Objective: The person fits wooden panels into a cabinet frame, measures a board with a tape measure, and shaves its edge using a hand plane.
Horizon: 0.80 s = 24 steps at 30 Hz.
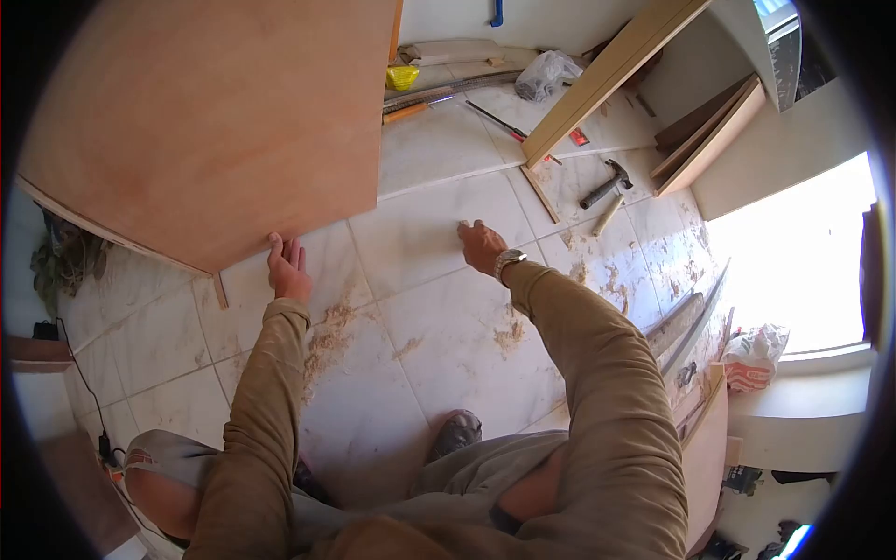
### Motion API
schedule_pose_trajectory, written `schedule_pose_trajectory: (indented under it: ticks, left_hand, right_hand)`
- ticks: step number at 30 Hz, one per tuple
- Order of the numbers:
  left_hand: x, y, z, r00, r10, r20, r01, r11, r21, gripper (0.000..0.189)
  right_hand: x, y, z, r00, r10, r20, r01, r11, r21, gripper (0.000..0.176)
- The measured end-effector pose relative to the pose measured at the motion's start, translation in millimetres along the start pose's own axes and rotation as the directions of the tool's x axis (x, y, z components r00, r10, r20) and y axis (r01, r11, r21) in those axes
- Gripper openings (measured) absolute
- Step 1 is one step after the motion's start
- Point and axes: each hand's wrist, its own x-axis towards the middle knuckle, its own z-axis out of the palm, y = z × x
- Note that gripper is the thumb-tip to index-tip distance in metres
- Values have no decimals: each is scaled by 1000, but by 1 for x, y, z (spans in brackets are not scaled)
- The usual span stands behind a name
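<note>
From my remote station I log the left side first. A dark leafy plant [70, 252] sits at the far left, a black cable [82, 378] running down nearer to me. The wooden panel [215, 131] fills the left part of the scene, its broad reddish-brown face toward my view. A thin wood strip [221, 291] projects from beneath its near corner. My left hand [289, 269] is open at the panel's near edge, thumb against it (whether the fingertips press, I cannot tell).

Wood shavings [329, 347] lie on the tiled floor [425, 322], right of my left forearm. Beyond the panel's right edge I record a yellow item [401, 77], an orange-handled tool [407, 113] and, farther right, a clear plastic bag [547, 75].

Centre: my right hand [483, 246] is curled above the floor, clear of the panel, with a watch [509, 263] on its wrist. Something small and pale shows at the fingertips; I cannot tell whether it is gripped.

Right of centre, a pale wooden beam [611, 86] slants toward the far right. Near its lower end is a loose wood slat [541, 195], then a claw hammer [605, 185] beside a light-coloured rod [609, 215]. Boards [707, 138] lean farther right; a white-and-red bag [756, 357] sits nearer, below the bright opening.
</note>
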Motion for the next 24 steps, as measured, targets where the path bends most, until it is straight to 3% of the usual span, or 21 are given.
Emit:
schedule_pose_trajectory:
  ticks: [4,6,8,10,13,15,17,20,23,24]
  left_hand:
    - [7,0,-4,1000,4,-24,-4,1000,-5,65]
    - [10,-2,-6,999,9,-40,-9,1000,2,67]
    - [8,-2,-4,999,32,-37,-31,999,13,70]
    - [11,-1,-5,998,7,-64,-7,1000,6,69]
    - [16,-4,-1,996,17,-89,-16,1000,6,67]
    - [13,-4,-8,994,5,-106,-5,1000,-8,66]
    - [15,-3,-6,995,-3,-99,0,1000,-26,64]
    - [13,-6,-6,997,16,-77,-17,1000,-5,61]
    - [4,-3,3,994,1,-106,-6,999,-50,60]
    - [3,-2,4,995,8,-95,-14,998,-63,59]
  right_hand:
    - [2,55,-26,996,93,-3,-93,996,0,22]
    - [13,84,-33,917,346,-197,-341,938,62,30]
    - [20,132,-21,843,449,-297,-485,873,-56,27]
    - [15,154,-23,776,509,-372,-560,827,-36,26]
    - [4,173,-19,740,606,-291,-634,774,0,24]
    - [-1,178,-16,776,547,-313,-571,820,16,26]
    - [1,172,-8,755,486,-441,-473,869,147,27]
    - [-10,92,-31,849,204,-488,-134,976,173,28]
    - [-34,-7,-22,940,-64,-334,172,937,305,43]
    - [-36,-30,-5,954,-157,-256,216,952,218,49]
